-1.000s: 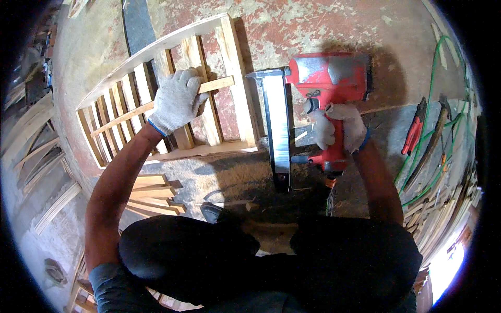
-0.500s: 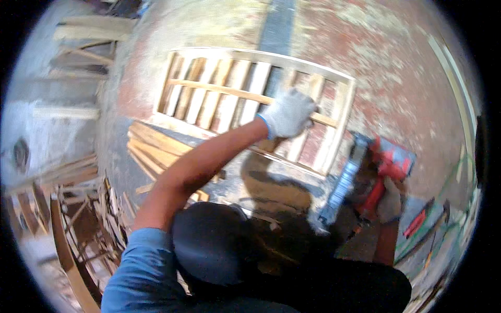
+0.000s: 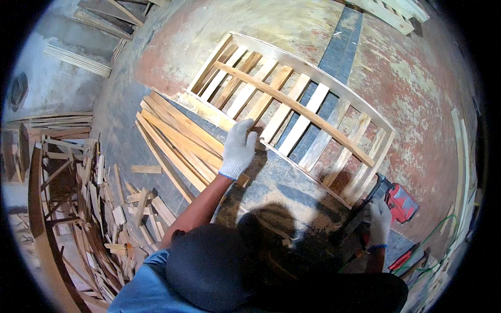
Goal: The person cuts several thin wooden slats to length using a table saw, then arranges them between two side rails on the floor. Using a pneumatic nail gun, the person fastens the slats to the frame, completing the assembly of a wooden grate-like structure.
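Observation:
A slatted wooden frame (image 3: 359,108) lies on the floor, with several cross slats inside it and one long narrow strip (image 3: 292,104) running lengthwise over them. My left hand (image 3: 239,148), in a white glove with a blue cuff, is at the near rail, its fingers closed over the edge. My right hand (image 3: 379,221), gloved too, grips a red and black nail gun (image 3: 403,203). The gun's dark nose and magazine are beside the frame's near right corner; whether they touch it I cannot tell.
Long loose boards (image 3: 177,138) lie left of my left hand. A heap of wood offcuts (image 3: 94,208) fills the lower left. A red-handled tool (image 3: 403,259) and a green hose (image 3: 443,229) lie at the right. More slatted wood (image 3: 386,15) sits at the far edge.
My left hand has left the long strip and come back to the near rail. The nail gun has turned and now sits by the near right corner. The whole view has shifted.

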A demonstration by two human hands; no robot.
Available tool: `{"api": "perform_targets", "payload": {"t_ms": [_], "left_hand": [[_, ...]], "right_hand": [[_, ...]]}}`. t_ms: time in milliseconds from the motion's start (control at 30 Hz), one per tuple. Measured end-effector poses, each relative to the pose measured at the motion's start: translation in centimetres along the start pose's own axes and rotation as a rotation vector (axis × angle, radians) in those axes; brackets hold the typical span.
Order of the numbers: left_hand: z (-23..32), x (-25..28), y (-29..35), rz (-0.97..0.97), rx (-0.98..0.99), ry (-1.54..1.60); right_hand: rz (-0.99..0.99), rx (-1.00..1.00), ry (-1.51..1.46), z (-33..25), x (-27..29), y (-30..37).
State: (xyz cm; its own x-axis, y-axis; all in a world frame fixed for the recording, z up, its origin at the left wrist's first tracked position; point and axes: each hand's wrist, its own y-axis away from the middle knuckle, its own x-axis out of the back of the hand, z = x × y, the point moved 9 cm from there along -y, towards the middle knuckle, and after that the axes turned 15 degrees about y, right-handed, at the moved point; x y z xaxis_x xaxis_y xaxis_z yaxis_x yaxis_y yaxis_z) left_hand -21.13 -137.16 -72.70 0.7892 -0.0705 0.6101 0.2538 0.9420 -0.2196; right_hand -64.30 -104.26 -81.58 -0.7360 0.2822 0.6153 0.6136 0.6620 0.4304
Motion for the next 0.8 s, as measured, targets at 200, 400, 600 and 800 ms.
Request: {"api": "perform_targets", "payload": {"t_ms": [200,400,600,800], "left_hand": [[-2.8,0.1,2.5,0.122,0.305,0.370],[-5.5,-0.7,2.7,0.257,0.396,0.625],[-6.0,-5.9,5.3,0.066,0.660,1.121],[-6.8,-8.6,8.6,-0.029,0.958,1.391]], "right_hand": [[-0.031,0.037,0.289,-4.2,-5.6,-1.0],[0.048,-0.027,0.389,-5.4,-6.0,-2.3],[0.012,0.005,0.625,-6.7,-5.9,-3.4],[-0.045,-0.034,0.778,-8.5,-5.4,-2.4]]}}
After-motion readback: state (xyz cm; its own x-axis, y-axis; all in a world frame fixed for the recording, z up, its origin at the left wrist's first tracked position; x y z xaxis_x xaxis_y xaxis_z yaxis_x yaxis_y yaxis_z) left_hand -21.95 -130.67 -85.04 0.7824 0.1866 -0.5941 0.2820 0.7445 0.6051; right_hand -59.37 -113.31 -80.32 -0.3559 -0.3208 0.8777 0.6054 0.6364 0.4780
